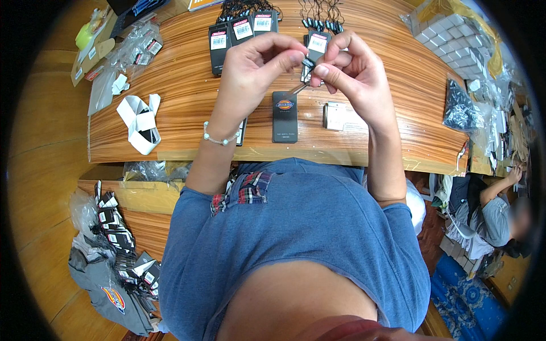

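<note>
My left hand (264, 65), with a beaded bracelet at the wrist, pinches a small black plastic seal (308, 63) on a dark string. Close beside it, my right hand (352, 71) has thumb and fingers pinched on the same string. The string runs down to a black hang tag (285, 128) with a coloured logo, lying flat below my hands. A white paper piece (346, 117), perhaps a stack of labels, lies to the right of that tag. Another dark tag lies partly hidden behind my left wrist.
Stacks of stickered black hang tags (219, 54) with strings stand at the far side of the table (187, 68). A roll of white labels (138, 124) lies left. Small white boxes (455, 37) and a bag of black pieces (459, 108) are right. Another person (500, 219) sits further right.
</note>
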Tool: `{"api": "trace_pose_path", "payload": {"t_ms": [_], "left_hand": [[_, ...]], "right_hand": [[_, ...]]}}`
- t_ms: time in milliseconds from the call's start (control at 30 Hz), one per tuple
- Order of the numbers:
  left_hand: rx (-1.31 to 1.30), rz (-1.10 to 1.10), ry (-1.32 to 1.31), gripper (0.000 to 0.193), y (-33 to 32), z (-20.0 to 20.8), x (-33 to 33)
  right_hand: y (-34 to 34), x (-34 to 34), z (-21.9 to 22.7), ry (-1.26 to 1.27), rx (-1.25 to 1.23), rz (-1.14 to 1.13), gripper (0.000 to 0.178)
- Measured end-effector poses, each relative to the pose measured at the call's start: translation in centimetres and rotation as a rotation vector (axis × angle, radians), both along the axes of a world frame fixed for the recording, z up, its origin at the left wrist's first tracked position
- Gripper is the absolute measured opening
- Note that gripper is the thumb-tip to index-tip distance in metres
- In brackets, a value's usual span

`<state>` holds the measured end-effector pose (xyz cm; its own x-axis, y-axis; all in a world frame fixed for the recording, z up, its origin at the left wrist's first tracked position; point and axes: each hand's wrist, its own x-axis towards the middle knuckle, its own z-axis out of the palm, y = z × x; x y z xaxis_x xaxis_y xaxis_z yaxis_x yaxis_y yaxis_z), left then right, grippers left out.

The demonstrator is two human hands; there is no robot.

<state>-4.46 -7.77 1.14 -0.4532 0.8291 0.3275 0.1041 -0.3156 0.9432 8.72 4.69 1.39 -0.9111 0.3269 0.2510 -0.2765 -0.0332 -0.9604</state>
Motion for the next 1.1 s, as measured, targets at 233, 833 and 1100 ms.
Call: {"api": "trace_pose_path", "payload": {"t_ms": [233,833,1100], "left_hand": [[-0.025,-0.072,-0.106,0.012,-0.3,0.4,0.3],[0.051,0.272,0.581,0.056,2.4,-3.4,3.3],[0.049,-0.084,-0.098,0.024,4.3,-5.4,5.9]], "right_hand": [[0.2,-0.1,-0.7,0.048,-0.095,0.0,0.018],[1.2,-1.1,-1.7,0.185,-0.386,-0.162,0.013],[1.1,0.2,-2.2,0.273,-0.432,-0.377,0.011]]}}
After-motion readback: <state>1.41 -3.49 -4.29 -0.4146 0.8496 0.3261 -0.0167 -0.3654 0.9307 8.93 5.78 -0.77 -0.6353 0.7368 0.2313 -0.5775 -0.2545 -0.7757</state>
